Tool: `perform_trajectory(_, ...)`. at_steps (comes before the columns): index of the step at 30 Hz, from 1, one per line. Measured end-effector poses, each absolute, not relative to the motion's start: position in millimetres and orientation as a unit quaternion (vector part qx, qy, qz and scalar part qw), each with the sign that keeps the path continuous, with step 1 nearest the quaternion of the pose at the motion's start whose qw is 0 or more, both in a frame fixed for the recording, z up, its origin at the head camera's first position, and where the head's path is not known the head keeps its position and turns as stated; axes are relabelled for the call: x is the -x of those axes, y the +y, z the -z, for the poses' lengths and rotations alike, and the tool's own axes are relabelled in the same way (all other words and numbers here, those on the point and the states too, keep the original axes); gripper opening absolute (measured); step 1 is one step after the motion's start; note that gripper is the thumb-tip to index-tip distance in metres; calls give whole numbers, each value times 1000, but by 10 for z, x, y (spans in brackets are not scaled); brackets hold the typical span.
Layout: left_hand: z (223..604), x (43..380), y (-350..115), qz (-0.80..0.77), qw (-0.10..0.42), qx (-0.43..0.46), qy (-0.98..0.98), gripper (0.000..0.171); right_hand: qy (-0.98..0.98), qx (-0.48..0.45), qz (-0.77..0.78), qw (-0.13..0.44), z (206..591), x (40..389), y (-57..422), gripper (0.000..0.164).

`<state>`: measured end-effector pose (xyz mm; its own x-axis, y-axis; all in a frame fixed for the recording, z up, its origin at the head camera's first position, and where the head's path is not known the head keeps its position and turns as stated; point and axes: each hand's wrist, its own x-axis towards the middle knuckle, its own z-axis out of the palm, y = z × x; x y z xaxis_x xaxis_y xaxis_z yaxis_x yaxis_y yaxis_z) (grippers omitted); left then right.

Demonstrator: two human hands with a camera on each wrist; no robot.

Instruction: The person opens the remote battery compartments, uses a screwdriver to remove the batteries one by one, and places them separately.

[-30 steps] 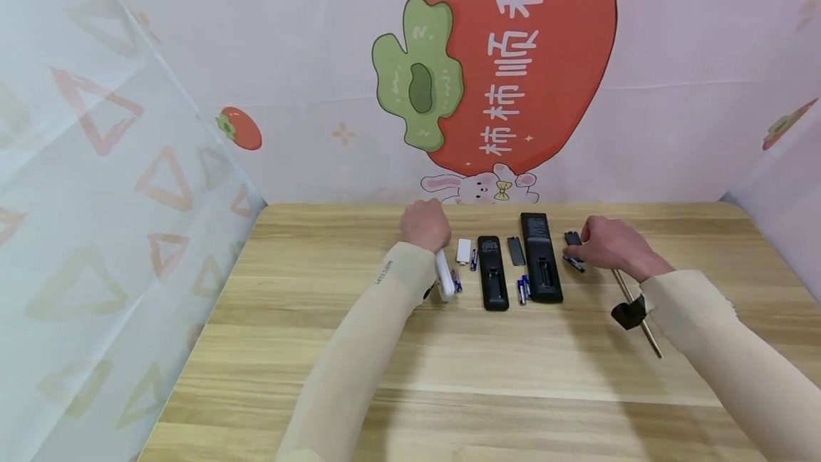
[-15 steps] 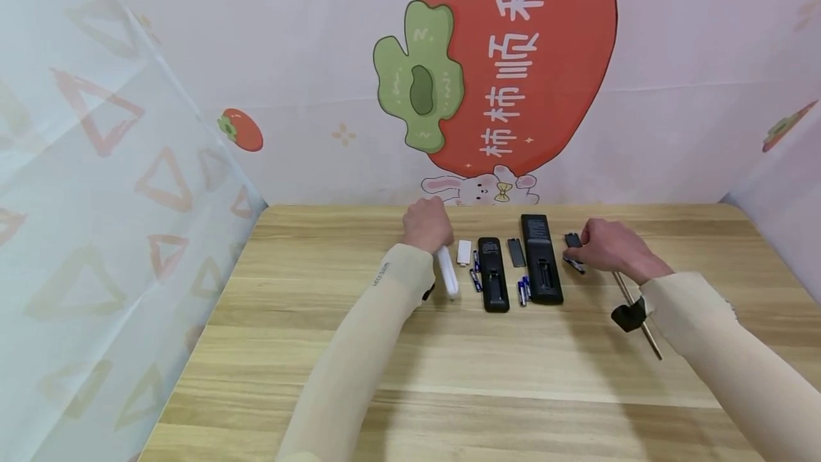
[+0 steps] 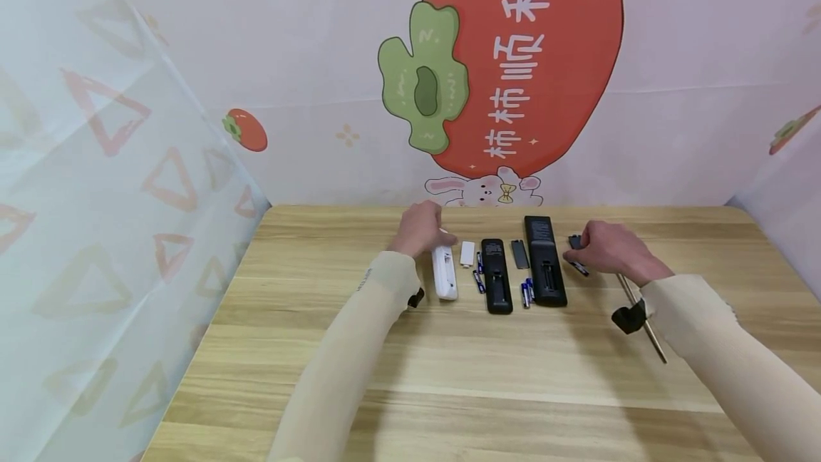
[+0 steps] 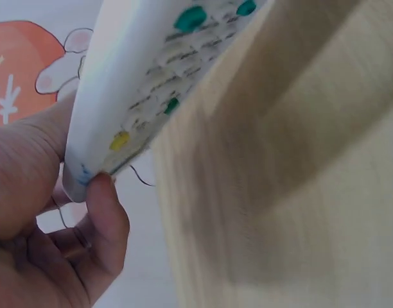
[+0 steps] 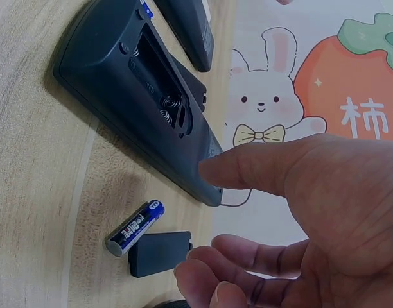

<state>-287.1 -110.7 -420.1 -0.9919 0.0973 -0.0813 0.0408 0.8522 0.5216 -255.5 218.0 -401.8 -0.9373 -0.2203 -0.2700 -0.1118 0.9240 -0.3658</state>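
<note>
My left hand (image 3: 420, 229) grips the far end of a white remote control (image 3: 444, 276), whose open battery compartment faces up in the head view. In the left wrist view, thumb and fingers pinch the end of this remote (image 4: 103, 83), and its button side shows. My right hand (image 3: 608, 247) holds nothing; its fingers are relaxed and apart. Near it, the right wrist view shows a blue-and-black battery (image 5: 135, 226) against a dark battery cover (image 5: 161, 253). Beyond the thumb lies a large black remote (image 5: 100, 64) with an open compartment and bare springs.
A white battery cover (image 3: 467, 254), loose batteries (image 3: 479, 281) and a smaller black remote (image 3: 495, 269) lie right of the white remote. Another dark cover (image 3: 519, 254) and more batteries (image 3: 527, 294) sit beside the large remote. A thin stick (image 3: 654, 337) lies beneath the right forearm.
My left hand has turned the white remote from its edge to compartment side up. A battery that was against that remote now lies farther right, near the smaller black one. My right hand stays put.
</note>
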Motion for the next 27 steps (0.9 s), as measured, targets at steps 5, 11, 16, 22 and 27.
perform_trajectory(5,4267,2890,-1175,-292,53,-31,954,44,970,85,172,153,4031,2559,2179,36)
perform_trajectory(11,4311,2885,-1200,-306,59,-10,950,43,969,84,172,154,4037,2550,2181,36)
perform_trajectory(16,4327,2865,-1204,-303,58,10,951,41,969,86,172,155,4038,2537,2193,38)
perform_trajectory(22,4338,2845,-1195,-287,57,13,956,40,969,91,173,154,4025,2524,2206,39)
perform_trajectory(27,4350,2834,-1183,-265,60,3,962,39,969,92,173,152,4013,2520,2214,40)
